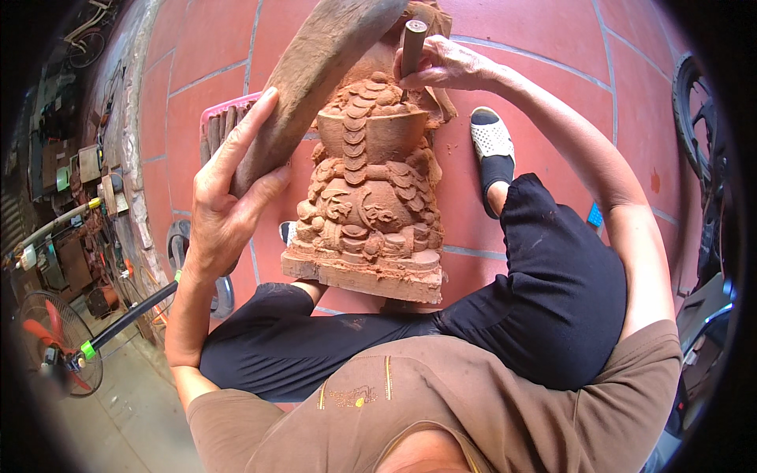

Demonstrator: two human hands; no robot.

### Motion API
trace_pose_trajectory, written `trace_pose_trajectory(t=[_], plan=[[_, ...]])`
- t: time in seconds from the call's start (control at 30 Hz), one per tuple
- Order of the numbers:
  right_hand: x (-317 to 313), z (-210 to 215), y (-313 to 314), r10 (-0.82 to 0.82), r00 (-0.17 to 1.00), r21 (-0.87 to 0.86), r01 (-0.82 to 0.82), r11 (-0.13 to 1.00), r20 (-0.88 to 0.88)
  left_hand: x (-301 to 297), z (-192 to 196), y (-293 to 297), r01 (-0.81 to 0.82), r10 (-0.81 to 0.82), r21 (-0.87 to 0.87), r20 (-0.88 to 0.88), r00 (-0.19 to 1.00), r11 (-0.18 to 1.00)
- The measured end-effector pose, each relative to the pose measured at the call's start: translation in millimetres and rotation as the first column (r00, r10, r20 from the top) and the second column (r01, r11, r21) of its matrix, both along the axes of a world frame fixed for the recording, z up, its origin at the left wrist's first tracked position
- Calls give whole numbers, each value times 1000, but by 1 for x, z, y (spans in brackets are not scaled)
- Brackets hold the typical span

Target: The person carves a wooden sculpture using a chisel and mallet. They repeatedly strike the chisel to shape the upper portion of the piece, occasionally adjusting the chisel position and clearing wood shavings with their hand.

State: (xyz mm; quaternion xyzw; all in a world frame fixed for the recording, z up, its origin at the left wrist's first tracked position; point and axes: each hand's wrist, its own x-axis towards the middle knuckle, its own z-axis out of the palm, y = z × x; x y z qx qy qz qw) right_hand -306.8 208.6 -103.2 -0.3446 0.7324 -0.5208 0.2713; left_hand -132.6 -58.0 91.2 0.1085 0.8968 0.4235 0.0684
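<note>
A reddish-brown wood carving [374,206] lies in front of me, its flat base end nearest my body. Rounded coins, beads and a bowl-like shape are cut into it. In my left hand [225,185] is a thick wooden mallet [315,83], raised slantwise over the carving's far left side, with the fingers wrapped round its near end. My right hand [449,65] grips an upright chisel by its round handle [412,49]. The chisel's lower end meets the carving just beyond the bowl shape. The mallet hides part of the carving's far end and stands apart from the handle top.
Left of the carving, a pink basket [236,102] holds several tool handles. A fan [59,343] with red blades and cluttered tools line the left side. A black wheel [694,118] stands far right. My shoe [490,134] rests on red floor tiles [552,83].
</note>
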Motion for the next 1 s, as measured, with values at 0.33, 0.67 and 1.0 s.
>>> trace_pose_trajectory(t=[0.33, 0.67, 1.0], plan=[[14, 29, -18, 79, 950, 183, -23, 983, -302, -10, -11, 3, 86, -79, -172, 45, 996, 981], [16, 31, -17, 40, 968, 125, -9, 992, -248, -7, -7, 6, 140, -149, -262, -14, 989, 955], [11, 21, -15, 80, 946, 216, -10, 976, -314, -4, -4, 6, 115, -124, -273, -17, 992, 955]])
